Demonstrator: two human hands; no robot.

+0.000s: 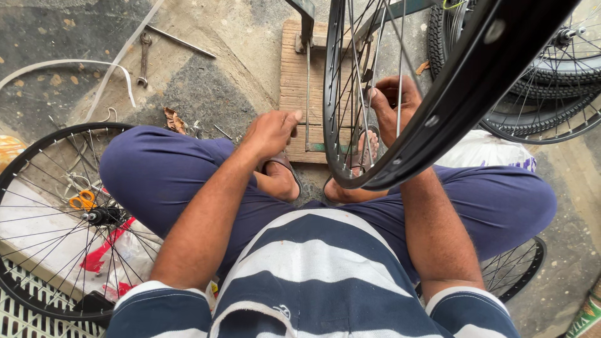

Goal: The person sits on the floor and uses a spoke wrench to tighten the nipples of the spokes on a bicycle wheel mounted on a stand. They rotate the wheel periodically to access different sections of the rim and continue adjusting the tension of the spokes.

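Head view: right hand [393,106] fingers pinch a spoke inside the black rim [438,119]; left hand [270,133] loosely curled, just beside rim's edge.

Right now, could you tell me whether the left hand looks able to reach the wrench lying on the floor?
Probably yes, with a stretch. The left hand rests by the knee, and the wrench lies on open floor ahead to the left, with only a white strap nearby.

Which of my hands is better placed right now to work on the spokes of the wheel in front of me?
Probably the right hand: its fingers are already in among the spokes inside the black rim. The left hand sits outside the rim, over the knee, holding nothing visible.
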